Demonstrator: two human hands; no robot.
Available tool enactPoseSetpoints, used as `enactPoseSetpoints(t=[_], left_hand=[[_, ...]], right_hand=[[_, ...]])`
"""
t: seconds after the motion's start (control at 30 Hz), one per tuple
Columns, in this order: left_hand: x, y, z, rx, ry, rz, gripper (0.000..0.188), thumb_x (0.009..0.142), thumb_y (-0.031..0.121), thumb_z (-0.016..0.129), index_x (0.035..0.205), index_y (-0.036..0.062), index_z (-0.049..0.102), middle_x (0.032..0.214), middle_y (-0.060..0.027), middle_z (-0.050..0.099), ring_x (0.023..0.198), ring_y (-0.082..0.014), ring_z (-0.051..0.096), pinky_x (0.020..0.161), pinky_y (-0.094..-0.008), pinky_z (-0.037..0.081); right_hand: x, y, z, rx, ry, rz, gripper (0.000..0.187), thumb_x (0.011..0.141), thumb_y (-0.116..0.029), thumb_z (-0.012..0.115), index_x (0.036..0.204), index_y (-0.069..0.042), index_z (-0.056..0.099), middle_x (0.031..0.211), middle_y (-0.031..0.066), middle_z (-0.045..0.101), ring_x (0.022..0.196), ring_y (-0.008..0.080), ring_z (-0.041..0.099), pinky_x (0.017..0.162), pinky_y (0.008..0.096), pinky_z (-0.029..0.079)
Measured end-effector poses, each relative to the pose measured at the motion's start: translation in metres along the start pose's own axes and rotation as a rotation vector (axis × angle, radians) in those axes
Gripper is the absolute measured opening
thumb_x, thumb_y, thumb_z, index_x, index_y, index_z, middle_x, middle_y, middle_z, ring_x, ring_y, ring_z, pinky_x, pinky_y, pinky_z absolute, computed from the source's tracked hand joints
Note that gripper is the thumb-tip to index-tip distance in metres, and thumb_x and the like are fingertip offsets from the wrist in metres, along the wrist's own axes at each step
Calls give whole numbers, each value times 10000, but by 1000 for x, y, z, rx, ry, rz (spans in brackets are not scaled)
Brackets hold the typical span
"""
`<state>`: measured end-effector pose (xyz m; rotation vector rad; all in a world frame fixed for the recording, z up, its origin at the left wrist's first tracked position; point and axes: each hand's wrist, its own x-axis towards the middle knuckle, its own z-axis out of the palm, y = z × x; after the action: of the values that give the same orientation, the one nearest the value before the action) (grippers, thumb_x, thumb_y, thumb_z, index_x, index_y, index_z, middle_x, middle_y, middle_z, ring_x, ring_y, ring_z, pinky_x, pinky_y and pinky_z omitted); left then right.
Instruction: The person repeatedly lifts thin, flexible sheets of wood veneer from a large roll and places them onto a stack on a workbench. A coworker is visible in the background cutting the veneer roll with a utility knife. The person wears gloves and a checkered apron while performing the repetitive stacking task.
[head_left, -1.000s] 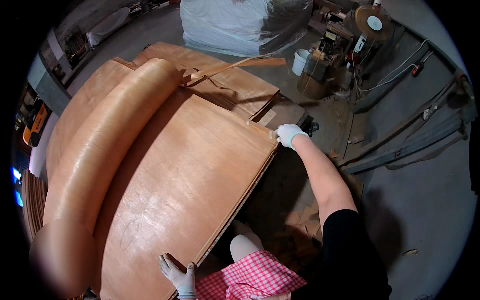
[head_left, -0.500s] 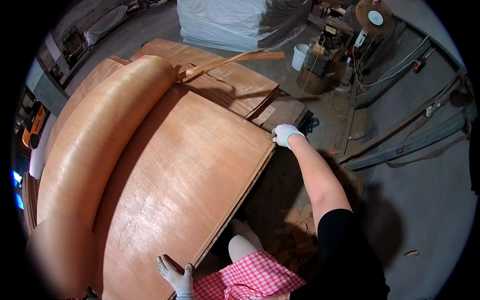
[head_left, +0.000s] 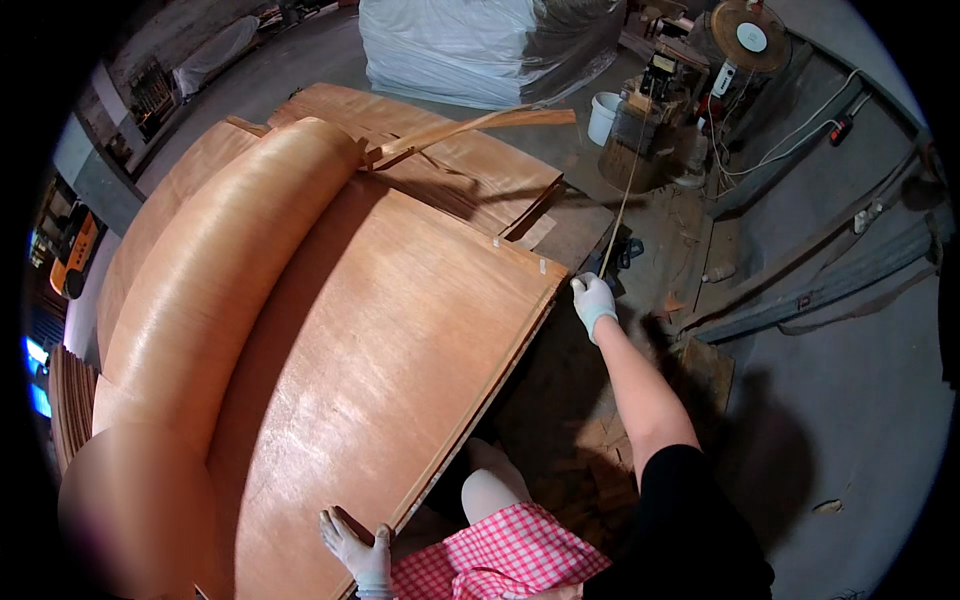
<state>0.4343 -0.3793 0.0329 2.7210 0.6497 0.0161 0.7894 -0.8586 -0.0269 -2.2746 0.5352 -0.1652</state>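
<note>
A broad sheet of wood veneer (head_left: pixel 380 340) lies in front of me, its far part rolled into a thick curl (head_left: pixel 215 270). Near its right-hand corner are small white patches (head_left: pixel 543 266). My left hand (head_left: pixel 358 552), in a whitish glove, rests on the near edge with fingers spread. Just off the right corner, my gloved right hand (head_left: pixel 594 302) is closed at the end of a narrow tan strip of tape (head_left: pixel 625 205). That strip runs back toward a small black device (head_left: pixel 660 72) on a wooden stump. The fingertips are partly hidden.
More veneer sheets (head_left: pixel 465 165) and a loose wood strip (head_left: pixel 500 120) lie behind the roll. A white bucket (head_left: pixel 603 117) stands by the stump (head_left: pixel 630 165). A plastic-wrapped stack (head_left: pixel 490 50) is at the back. Scraps cover the floor below. A blurred patch hides the lower left.
My right hand has come off the sheet's corner, moving slightly right and down. The tape now stretches to it, and a white patch shows near the corner. My left hand stays nearly still.
</note>
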Motion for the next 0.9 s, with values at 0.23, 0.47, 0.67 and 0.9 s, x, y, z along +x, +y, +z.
enactPoseSetpoints(t=[0.23, 0.47, 0.67, 0.9], left_hand=[[1, 4, 1, -42, 6, 27, 1030, 681, 382, 764, 1484, -9, 251, 1529, -270, 229, 1424, -415, 186, 1173, -522, 124], [3, 19, -7, -55, -45, -62, 1004, 676, 344, 761, 1476, 6, 258, 1529, -266, 233, 1415, -422, 201, 1174, -508, 127], [1, -1, 7, 0, 50, -29, 972, 681, 384, 779, 1462, 36, 316, 1491, -253, 304, 1382, -432, 264, 1161, -510, 177], [-6, -20, 17, -228, -351, -194, 762, 878, 624, 490, 1408, 78, 442, 1409, -243, 455, 1327, -362, 413, 1100, -449, 332]], right_hand=[[-58, -16, -8, -104, -126, -668, 288, 979, -318, 446, 1090, -102, 600, 1000, 172, 656, 942, 391, 612, 811, 462, 500], [-63, -33, -15, -238, -103, -488, 300, 993, -341, 429, 1117, -121, 591, 982, 165, 678, 905, 393, 631, 761, 484, 514], [-130, -58, 7, -123, -256, -557, 233, 961, -276, 504, 1057, -89, 602, 933, 196, 665, 889, 417, 619, 745, 479, 501], [-233, -73, 8, 190, -591, -729, 175, 964, -176, 518, 969, -35, 621, 894, 136, 696, 858, 310, 675, 761, 367, 522]])
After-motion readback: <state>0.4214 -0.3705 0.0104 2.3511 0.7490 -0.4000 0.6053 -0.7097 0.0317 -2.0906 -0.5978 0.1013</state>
